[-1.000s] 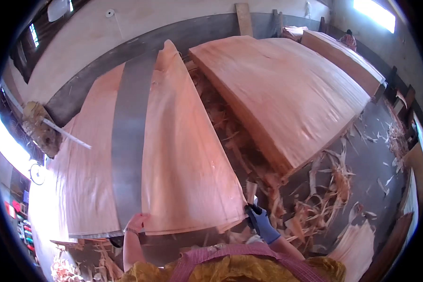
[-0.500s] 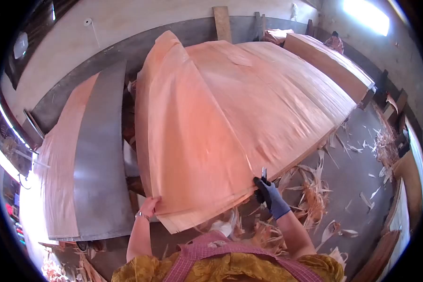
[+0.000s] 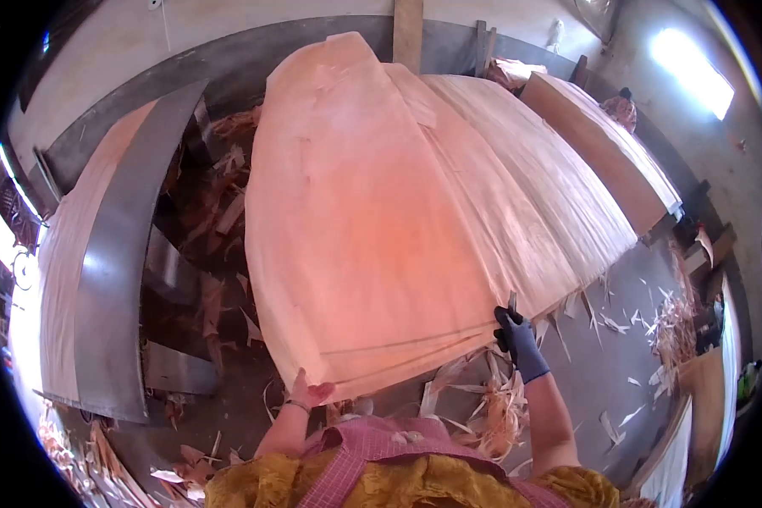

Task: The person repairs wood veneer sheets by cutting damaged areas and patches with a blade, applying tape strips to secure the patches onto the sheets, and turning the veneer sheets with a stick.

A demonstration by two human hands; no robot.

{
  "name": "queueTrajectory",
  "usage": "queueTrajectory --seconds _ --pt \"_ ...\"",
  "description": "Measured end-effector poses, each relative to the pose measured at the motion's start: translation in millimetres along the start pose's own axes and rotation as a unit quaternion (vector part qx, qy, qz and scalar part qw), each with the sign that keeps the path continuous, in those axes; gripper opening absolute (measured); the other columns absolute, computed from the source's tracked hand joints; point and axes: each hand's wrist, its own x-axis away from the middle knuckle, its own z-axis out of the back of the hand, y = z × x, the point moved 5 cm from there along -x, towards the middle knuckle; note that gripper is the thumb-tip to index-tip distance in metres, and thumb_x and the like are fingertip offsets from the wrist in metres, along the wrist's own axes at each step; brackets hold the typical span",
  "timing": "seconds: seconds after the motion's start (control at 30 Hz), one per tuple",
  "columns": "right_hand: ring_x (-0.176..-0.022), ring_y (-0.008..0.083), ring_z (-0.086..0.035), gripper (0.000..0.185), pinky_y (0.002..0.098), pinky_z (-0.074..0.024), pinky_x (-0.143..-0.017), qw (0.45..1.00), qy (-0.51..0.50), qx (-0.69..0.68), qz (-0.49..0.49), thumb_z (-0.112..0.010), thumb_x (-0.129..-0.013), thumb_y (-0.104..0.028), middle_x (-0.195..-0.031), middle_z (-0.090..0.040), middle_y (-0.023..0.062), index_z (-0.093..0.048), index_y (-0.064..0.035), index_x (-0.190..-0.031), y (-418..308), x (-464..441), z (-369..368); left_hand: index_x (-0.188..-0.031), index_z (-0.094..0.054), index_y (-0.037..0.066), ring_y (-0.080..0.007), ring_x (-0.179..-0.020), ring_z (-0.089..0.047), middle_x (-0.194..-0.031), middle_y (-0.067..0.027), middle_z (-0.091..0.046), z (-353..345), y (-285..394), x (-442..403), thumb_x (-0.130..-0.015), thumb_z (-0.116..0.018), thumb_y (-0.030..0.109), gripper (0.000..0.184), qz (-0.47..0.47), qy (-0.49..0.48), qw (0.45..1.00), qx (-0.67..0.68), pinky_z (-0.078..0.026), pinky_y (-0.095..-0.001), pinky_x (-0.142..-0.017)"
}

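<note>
A large, thin sheet of orange-pink wood veneer (image 3: pixel 372 229) spreads over a stack of similar veneer sheets (image 3: pixel 516 186). At its near left corner is my bare left hand (image 3: pixel 307 391), closed on the edge with finger and thumb apart on either side. My right hand (image 3: pixel 521 340), in a grey-blue glove with dark fingers, grips a small tool (image 3: pixel 512 301) whose metal tip points up. That hand is also at the sheet's near right edge; whether it pinches the veneer is hidden. Folds run along the sheet's right side.
To the left stands another veneer stack (image 3: pixel 102 212) with a grey metal-looking top strip. Veneer scraps (image 3: pixel 504 406) litter the floor on both sides. A long wood block (image 3: pixel 593 144) lies at the back right, with a person (image 3: pixel 621 110) beyond it. Boards (image 3: pixel 703 398) lean at right.
The top sheet has spread wider and flatter, its far end further up the view. My right hand has moved right and slightly up with the tool; my left hand is slightly lower and further right.
</note>
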Motion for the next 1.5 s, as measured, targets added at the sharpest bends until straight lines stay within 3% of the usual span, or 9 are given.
queueTrajectory --seconds 0.13,0.33,0.47,0.63,0.87,0.97,1.07,1.37,1.5 --pt "-0.044 0.009 -0.048 0.029 0.0241 -0.0337 -0.039 1.0 0.008 0.005 0.002 -0.068 -0.091 -0.034 -0.062 -0.055 0.0004 -0.065 -0.011 -0.109 -12.3 -61.4 69.2 -0.146 -0.023 0.001 -0.0456 -0.101 -0.052 -0.127 -0.0281 -0.043 -51.8 -69.2 -58.5 -0.084 -0.058 0.068 0.097 -0.06 0.052 0.996 0.027 -0.048 -0.0633 -0.091" --pt "-0.043 0.0092 -0.048 0.022 0.0243 -0.0314 -0.036 0.999 -0.008 0.032 0.023 -0.061 -0.095 -0.023 -0.066 -0.054 -0.0016 -0.064 -0.0097 -0.112 4.5 -164.5 156.5 -0.125 -0.049 0.016 -0.0311 -0.1 -0.055 -0.119 -0.0122 -0.052 -122.0 -151.1 -91.7 -0.089 -0.06 0.055 0.054 -0.224 0.111 0.966 0.06 -0.052 -0.0527 -0.083" --pt "-0.036 0.009 -0.038 0.023 0.0258 -0.0255 -0.034 0.999 -0.034 -0.014 -0.004 -0.066 -0.092 -0.037 -0.052 -0.045 -0.0018 -0.058 -0.0163 -0.09 15.4 -220.8 175.9 -0.098 -0.057 0.015 -0.0171 -0.075 -0.056 -0.091 -0.0033 -0.059 -137.5 -161.8 -112.7 -0.092 -0.062 0.041 0.027 -0.319 0.168 0.925 0.122 -0.048 -0.0328 -0.058" --pt "-0.035 0.0099 -0.038 0.025 0.0276 -0.027 -0.034 0.999 -0.048 -0.013 -0.016 -0.066 -0.092 -0.039 -0.05 -0.044 -0.0013 -0.056 -0.0173 -0.087 25.2 -290.2 167.7 -0.079 -0.055 0.013 -0.0096 -0.049 -0.045 -0.063 0.0014 -0.051 -183.8 -128.8 -110.6 -0.09 -0.062 0.017 0.014 -0.462 0.17 0.866 0.091 -0.032 -0.0203 -0.039" --pt "-0.037 0.0115 -0.043 0.022 0.0283 -0.0298 -0.034 0.998 -0.034 0.013 -0.05 -0.064 -0.094 -0.036 -0.05 -0.044 -0.0018 -0.056 -0.0168 -0.087 118.3 -279.4 204.3 -0.082 -0.057 0.014 -0.009 -0.05 -0.045 -0.068 0.0014 -0.053 -107.8 -180.2 -88.2 -0.087 -0.062 0.015 0.007 -0.428 0.219 0.856 0.189 -0.032 -0.0225 -0.04" --pt "-0.036 0.0105 -0.042 0.024 0.0281 -0.0292 -0.034 0.998 0.0 0.061 0.023 -0.064 -0.094 -0.035 -0.05 -0.042 -0.0028 -0.053 -0.0169 -0.082 170.1 -296.9 225.7 -0.086 -0.06 0.015 -0.0075 -0.052 -0.044 -0.068 0.0033 -0.052 -109.5 -191.0 -78.1 -0.089 -0.061 0.018 0.005 -0.44 0.234 0.836 0.23 -0.032 -0.024 -0.041" --pt "-0.038 0.0096 -0.042 0.028 0.0277 -0.0293 -0.034 0.994 -0.007 0.108 -0.009 -0.063 -0.094 -0.035 -0.05 -0.042 -0.0035 -0.05 -0.0169 -0.078 161.2 -309.8 202.3 -0.092 -0.062 0.015 -0.0064 -0.054 -0.044 -0.072 0.0064 -0.054 -84.1 -146.9 -110.1 -0.092 -0.06 0.022 0.007 -0.525 0.264 0.799 0.129 -0.032 -0.0251 -0.042" --pt "-0.041 0.0073 -0.045 0.019 0.0262 -0.0331 -0.038 0.998 0.01 0.064 0.025 -0.068 -0.092 -0.031 -0.054 -0.049 -0.0031 -0.064 -0.014 -0.084 189.9 -276.1 190.0 -0.103 -0.062 0.017 -0.0077 -0.059 -0.048 -0.087 0.0031 -0.062 -60.6 -172.8 -70.2 -0.091 -0.067 0.023 0.015 -0.459 0.364 0.778 0.226 -0.03 -0.0242 -0.04" --pt "-0.04 0.0075 -0.044 0.019 0.0252 -0.0303 -0.036 0.992 0.017 0.124 -0.006 -0.066 -0.093 -0.034 -0.053 -0.048 -0.0039 -0.066 -0.0149 -0.091 177.3 -300.3 181.6 -0.102 -0.062 0.016 -0.0079 -0.057 -0.047 -0.085 0.0036 -0.061 -78.7 -158.7 -80.3 -0.092 -0.066 0.024 0.014 -0.488 0.307 0.793 0.198 -0.029 -0.0234 -0.038"
